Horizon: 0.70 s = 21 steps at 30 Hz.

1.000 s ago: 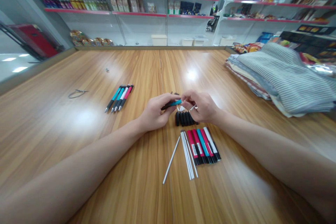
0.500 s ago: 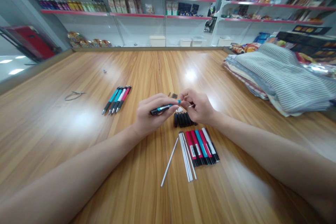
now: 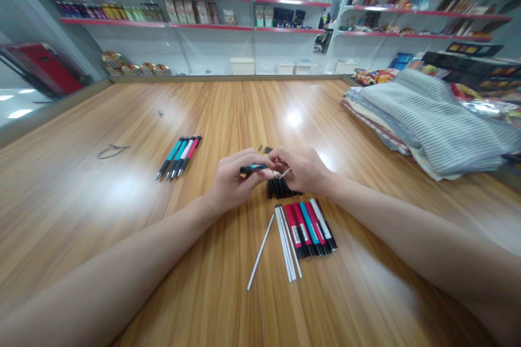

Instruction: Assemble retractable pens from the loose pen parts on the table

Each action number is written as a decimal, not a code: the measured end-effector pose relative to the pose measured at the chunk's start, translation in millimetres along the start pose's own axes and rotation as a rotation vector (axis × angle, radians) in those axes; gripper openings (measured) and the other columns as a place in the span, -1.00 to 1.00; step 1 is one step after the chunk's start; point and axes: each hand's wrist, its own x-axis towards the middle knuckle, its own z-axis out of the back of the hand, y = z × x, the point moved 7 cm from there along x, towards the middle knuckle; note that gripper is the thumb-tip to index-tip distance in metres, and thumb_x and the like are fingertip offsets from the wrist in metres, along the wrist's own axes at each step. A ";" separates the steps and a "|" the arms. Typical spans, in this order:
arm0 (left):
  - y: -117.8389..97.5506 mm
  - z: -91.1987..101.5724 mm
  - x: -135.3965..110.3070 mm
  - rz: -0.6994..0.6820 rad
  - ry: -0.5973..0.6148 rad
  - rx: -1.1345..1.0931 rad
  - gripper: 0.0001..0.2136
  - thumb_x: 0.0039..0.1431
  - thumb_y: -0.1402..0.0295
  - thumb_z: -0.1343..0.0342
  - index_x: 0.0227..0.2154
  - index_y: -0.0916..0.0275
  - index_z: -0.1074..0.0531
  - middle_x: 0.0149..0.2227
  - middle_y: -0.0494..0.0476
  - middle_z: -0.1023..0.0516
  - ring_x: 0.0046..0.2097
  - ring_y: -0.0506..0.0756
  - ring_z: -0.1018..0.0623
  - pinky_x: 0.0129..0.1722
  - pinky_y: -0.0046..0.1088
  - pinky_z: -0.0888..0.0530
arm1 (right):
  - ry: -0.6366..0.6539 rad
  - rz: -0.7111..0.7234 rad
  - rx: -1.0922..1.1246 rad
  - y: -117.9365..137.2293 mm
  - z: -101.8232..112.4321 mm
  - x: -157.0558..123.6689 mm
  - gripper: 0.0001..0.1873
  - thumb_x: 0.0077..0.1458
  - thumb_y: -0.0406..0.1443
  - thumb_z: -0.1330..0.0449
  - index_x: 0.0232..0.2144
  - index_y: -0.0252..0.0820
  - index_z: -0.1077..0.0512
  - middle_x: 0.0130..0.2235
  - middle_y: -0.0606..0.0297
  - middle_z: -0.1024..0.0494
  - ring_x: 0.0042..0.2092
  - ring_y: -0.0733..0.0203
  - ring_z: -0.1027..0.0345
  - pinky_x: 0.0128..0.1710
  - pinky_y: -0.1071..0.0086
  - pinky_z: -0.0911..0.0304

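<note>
Shop-like room: white metal shelves with red edges (image 3: 209, 26) display colourful packaged goods (image 3: 189, 12) beyond a brown wood-grain tabletop (image 3: 195, 293).

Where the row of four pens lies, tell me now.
In the head view, the row of four pens lies on the table to the left of the left hand, between it and the grey looped cord.
</note>
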 end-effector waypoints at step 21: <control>67.0 5.9 -4.2 0.810 -0.365 -0.948 -0.77 0.01 0.33 -0.27 -0.43 0.30 -0.31 -0.48 -0.02 -0.42 -0.58 -0.11 -0.34 -0.65 -0.61 -0.26 | -0.211 -0.115 -0.096 -8.2 12.1 -2.3 -0.74 0.29 -0.18 0.01 -0.23 -0.23 -0.39 -0.53 0.39 -0.41 -0.50 0.40 -0.26 -0.48 0.46 0.08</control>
